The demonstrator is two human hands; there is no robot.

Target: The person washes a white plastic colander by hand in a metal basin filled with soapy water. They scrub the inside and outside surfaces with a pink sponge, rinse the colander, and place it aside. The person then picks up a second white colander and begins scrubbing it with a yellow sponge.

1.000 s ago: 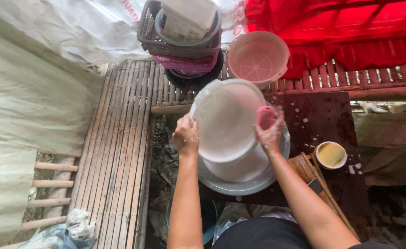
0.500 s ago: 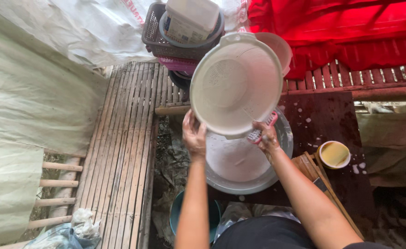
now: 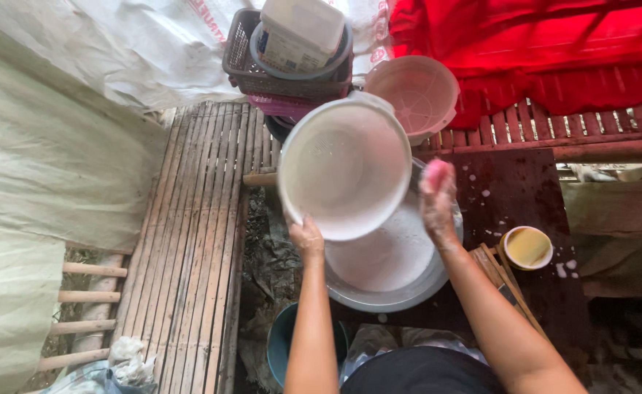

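Left hand (image 3: 307, 237) grips a soapy white basin (image 3: 344, 168) over a suds-filled metal basin (image 3: 390, 292); right hand (image 3: 438, 201) clutches a pink sponge (image 3: 435, 172).

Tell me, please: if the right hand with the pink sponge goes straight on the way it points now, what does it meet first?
The right hand points up the picture, its pink sponge at the white basin rim. Straight on, it would likely meet the pink bowl first, though depth is unclear from this single view.
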